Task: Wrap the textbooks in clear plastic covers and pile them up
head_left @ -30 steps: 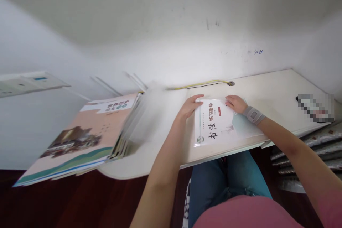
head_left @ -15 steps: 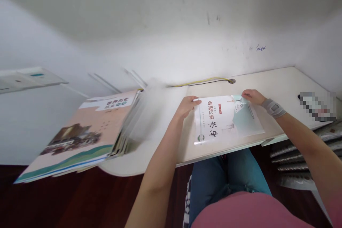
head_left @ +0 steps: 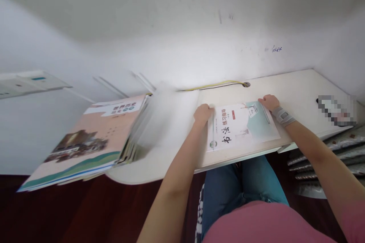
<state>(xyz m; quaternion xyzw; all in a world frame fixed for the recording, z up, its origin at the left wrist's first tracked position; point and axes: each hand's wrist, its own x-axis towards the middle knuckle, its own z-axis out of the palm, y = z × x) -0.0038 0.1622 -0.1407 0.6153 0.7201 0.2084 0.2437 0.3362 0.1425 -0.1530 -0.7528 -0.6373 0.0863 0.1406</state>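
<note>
A thin calligraphy workbook [head_left: 242,129], white and pale green with a glossy clear look, lies on the white desktop [head_left: 165,159], turned sideways to me. My left hand [head_left: 203,114] is closed at its far left corner, with curled fingers and the thumb along the edge. At the far right corner, my right hand [head_left: 269,102] is closed as well, a grey band [head_left: 283,115] round the wrist. Just left of my left hand, whitish see-through sheets [head_left: 168,117] lie on the desk; they look blurred.
On the left stands a stack of books [head_left: 99,133], a pink history book on top, overhanging the desk edge. A pixelated phone-like object [head_left: 336,110] lies at the right. Yellow and black cables [head_left: 216,84] run to a hole at the back. Plastic-wrapped items [head_left: 342,155] sit lower right.
The workbook has come down flat onto the desktop from a slightly raised, tilted position. Both hands have lowered with it, still at its far corners.
</note>
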